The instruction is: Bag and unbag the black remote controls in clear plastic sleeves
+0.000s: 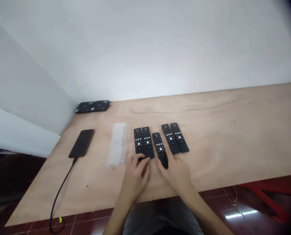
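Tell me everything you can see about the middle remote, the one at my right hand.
The middle remote is slim, long and black, plastic-looking, with small buttons, a few white ones and a round white one near its centre. Pale markings at its top are too small to read. It's face up over the wooden table, top end pointing away from you and slightly left, between two pairs of remotes. Your right hand has its lower end between thumb and finger.

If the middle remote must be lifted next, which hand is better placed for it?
Probably the right hand: its thumb and index finger lie on either side of the middle remote, near its lower end. The left hand is at the lower ends of the left pair.
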Tool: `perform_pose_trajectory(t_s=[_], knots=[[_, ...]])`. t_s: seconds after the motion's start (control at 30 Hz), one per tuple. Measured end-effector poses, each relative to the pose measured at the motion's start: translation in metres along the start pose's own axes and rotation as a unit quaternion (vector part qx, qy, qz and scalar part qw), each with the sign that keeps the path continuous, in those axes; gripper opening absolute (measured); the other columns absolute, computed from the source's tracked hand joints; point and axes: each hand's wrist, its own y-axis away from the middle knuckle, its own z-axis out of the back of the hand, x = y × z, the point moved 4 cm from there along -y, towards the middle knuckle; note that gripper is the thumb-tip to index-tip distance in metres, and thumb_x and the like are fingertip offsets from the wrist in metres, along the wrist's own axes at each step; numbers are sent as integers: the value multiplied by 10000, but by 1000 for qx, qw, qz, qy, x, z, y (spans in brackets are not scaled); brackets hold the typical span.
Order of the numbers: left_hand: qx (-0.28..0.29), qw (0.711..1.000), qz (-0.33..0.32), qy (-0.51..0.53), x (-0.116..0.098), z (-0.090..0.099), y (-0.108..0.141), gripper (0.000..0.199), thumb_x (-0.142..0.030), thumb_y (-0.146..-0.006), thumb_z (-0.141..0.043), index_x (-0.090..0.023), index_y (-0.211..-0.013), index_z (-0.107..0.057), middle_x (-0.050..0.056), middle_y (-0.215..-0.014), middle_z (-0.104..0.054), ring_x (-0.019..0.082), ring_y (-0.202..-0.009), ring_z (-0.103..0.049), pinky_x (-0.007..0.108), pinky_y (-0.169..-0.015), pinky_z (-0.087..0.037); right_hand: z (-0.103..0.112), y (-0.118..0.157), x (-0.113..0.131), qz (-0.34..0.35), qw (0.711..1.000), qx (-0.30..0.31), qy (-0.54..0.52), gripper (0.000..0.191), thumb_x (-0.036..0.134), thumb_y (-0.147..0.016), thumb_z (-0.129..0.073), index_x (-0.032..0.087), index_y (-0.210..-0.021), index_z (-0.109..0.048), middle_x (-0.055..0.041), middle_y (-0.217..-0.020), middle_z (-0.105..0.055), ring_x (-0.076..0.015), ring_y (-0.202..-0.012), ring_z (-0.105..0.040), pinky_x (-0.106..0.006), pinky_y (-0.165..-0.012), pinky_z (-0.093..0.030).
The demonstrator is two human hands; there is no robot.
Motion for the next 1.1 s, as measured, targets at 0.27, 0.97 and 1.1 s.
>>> perform_pose_trajectory(t_s=[0.27,0.97,1.1], knots=[[9,1000,11,-1,-1,-3,3,382,-65,-1013,-654,-237,-1351,-702,125,-1340,-646,322,-1273,-641,535,-1114,-591,-3,-14,12,53,998,18,-29,710,584,-1128,-577,253,-1741,-437,-180,-1403,-780,-336,-889,-839,-375,-686,-623],[0,1000,-4,1,-2,-2,1,315,-89,-1043,-644,-227,-1319,-704,125,-1326,-675,318,-1257,-659,529,-1101,-592,-17,-1,-3,143,979,-98,-110,450,178,-1118,-510,213,-1543,-655,-161,-1412,-699,-247,-921,-777,-315,-620,-589],[-24,1000,-1,-5,-4,2,0,248,-142,-1059,-668,-228,-1283,-731,131,-1300,-672,322,-1229,-652,540,-1082,-595,-5,0,-12,109,969,-168,-146,373,192,-1127,-492,188,-1418,-726,-178,-1341,-705,-316,-1075,-707,-445,-886,-626]])
